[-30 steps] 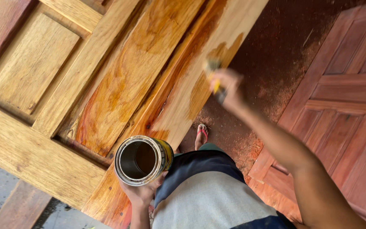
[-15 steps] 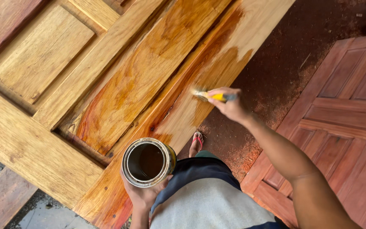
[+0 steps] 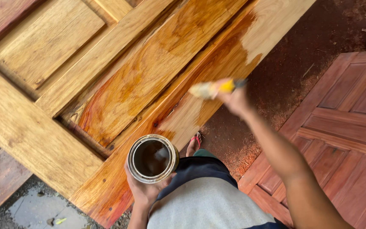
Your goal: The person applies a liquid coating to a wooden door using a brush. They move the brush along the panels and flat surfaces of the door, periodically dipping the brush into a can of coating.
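My left hand (image 3: pixel 145 191) holds a round open tin (image 3: pixel 152 158) of dark liquid close to my body. My right hand (image 3: pixel 234 99) grips a paintbrush (image 3: pixel 212 88) with a yellow handle, its pale bristles pointing left over the stile of a panelled wooden door (image 3: pixel 119 85). The door lies flat below me. Its central panel and part of the stile are glossy orange and wet; the outer parts are dry pale wood.
A second, reddish-brown panelled door (image 3: pixel 344 127) lies at the right. Dark red ground with sawdust (image 3: pixel 293 63) shows between the doors. My foot in a sandal (image 3: pixel 195 143) stands by the door's edge. Grey concrete (image 3: pixel 34 208) shows lower left.
My right hand has swung the brush from the upper stile down and left, the bristles turning to point left. The tin stays in my left hand, held a little lower.
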